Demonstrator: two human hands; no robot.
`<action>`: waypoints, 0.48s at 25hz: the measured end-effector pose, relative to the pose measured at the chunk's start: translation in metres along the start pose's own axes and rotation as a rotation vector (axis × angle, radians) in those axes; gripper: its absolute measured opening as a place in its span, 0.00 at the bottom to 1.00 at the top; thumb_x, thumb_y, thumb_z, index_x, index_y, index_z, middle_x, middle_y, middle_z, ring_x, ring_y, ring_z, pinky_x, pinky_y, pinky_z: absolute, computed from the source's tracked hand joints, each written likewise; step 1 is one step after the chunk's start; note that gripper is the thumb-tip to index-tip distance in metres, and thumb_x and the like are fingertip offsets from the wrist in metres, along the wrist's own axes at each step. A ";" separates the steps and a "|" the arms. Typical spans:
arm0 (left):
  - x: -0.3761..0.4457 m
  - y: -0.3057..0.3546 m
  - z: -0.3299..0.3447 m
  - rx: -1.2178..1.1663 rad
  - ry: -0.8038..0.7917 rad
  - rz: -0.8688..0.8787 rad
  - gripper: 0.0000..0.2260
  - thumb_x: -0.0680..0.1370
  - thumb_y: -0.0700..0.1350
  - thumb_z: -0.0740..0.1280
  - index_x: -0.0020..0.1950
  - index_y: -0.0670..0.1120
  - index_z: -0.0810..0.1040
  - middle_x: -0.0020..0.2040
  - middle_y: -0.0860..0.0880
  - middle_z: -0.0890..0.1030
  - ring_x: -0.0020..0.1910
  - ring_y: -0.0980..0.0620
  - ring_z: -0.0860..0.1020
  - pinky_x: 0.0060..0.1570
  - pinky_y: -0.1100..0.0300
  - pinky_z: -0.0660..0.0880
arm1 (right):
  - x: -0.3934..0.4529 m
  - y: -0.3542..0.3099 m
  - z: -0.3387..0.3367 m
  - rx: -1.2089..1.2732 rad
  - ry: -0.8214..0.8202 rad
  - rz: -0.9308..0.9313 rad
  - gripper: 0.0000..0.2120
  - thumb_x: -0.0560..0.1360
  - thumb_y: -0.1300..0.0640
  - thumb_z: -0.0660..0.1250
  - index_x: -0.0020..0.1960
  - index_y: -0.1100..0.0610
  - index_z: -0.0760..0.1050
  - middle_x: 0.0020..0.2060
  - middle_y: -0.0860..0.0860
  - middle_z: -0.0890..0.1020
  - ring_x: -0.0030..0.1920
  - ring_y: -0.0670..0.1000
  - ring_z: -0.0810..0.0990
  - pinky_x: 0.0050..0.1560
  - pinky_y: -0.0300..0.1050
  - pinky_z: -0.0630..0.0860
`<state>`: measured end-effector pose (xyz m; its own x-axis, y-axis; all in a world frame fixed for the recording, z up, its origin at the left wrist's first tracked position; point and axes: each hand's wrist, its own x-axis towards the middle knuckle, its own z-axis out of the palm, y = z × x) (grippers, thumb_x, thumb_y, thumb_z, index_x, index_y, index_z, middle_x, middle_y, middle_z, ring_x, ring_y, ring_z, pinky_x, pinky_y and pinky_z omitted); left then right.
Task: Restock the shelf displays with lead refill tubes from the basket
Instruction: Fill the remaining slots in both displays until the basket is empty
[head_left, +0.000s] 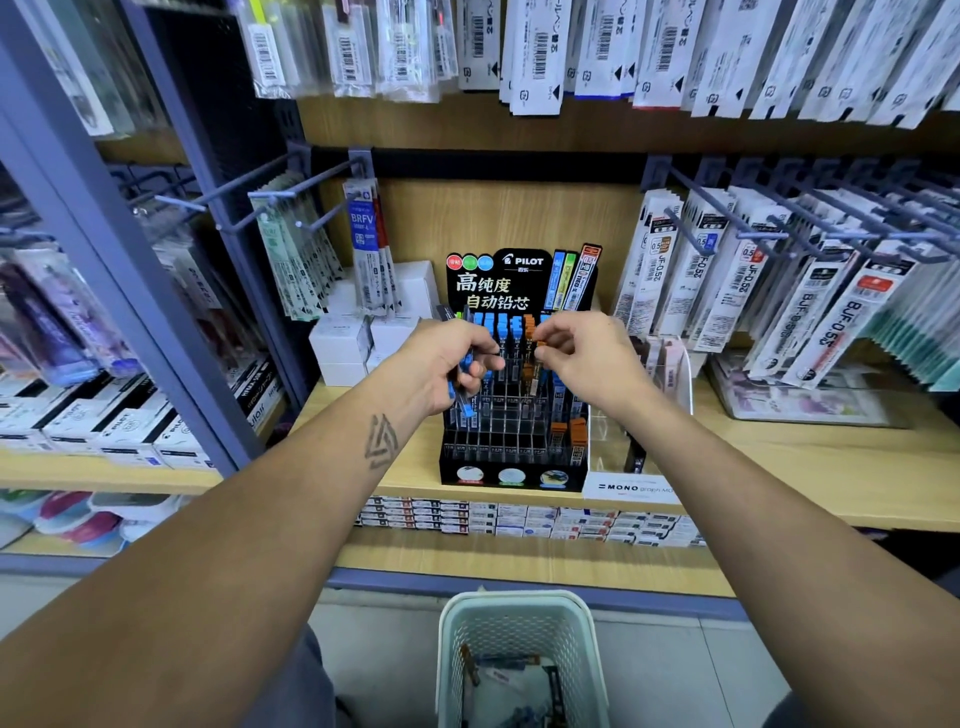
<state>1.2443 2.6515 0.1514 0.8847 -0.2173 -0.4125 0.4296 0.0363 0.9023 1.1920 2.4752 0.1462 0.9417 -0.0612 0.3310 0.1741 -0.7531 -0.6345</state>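
- The basket (519, 623), pale and perforated, sits at the bottom centre of the frame and is cut off by the lower edge; its contents are a dim jumble, too unclear to name one by one.
- The black Pilot display stand (511, 467) stands at centre frame on the wooden shelf (779, 457); both hands cover much of its upper rows.
- Blue-capped lead refill tubes (465, 397) stick out of the left hand (447, 364), long axis near upright and tilted, blue caps showing at the lower end; how many there are cannot be told.
- An orange-capped tube (540, 347) is at the right hand's fingertips, mostly hidden, so its direction is unclear.
- The left hand, left of centre, reaches forward with fingers curled around the blue-capped bundle, forearm running up from the lower left.
- The right hand (582, 358), right of centre, has thumb and fingers drawn narrow, pinching the orange-capped tube above the stand's slots, forearm coming in from the lower right.
- Packets hanging on pegs (753, 280) fill the upper frame, blurred at the edges.
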 end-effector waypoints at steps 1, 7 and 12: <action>0.000 0.000 -0.001 0.003 0.000 -0.001 0.05 0.78 0.34 0.63 0.53 0.38 0.73 0.35 0.41 0.79 0.19 0.57 0.66 0.16 0.67 0.60 | 0.000 0.001 0.001 -0.029 -0.008 0.000 0.07 0.77 0.60 0.72 0.55 0.54 0.83 0.44 0.47 0.82 0.47 0.48 0.80 0.55 0.45 0.79; 0.000 -0.003 -0.001 0.011 -0.006 0.002 0.06 0.78 0.34 0.64 0.54 0.37 0.73 0.36 0.40 0.80 0.19 0.57 0.66 0.17 0.67 0.61 | 0.002 0.007 0.009 -0.067 -0.046 -0.029 0.06 0.74 0.59 0.75 0.50 0.52 0.82 0.43 0.47 0.83 0.46 0.48 0.82 0.54 0.50 0.80; -0.003 -0.004 0.002 0.016 -0.004 0.007 0.06 0.77 0.33 0.64 0.53 0.36 0.74 0.36 0.38 0.80 0.20 0.56 0.66 0.17 0.67 0.61 | 0.001 0.007 0.018 -0.154 -0.031 -0.060 0.05 0.74 0.56 0.76 0.50 0.52 0.84 0.42 0.47 0.84 0.45 0.48 0.80 0.52 0.48 0.80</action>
<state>1.2397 2.6495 0.1491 0.8868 -0.2207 -0.4061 0.4208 0.0223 0.9069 1.1992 2.4818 0.1296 0.9399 0.0052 0.3414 0.1861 -0.8462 -0.4994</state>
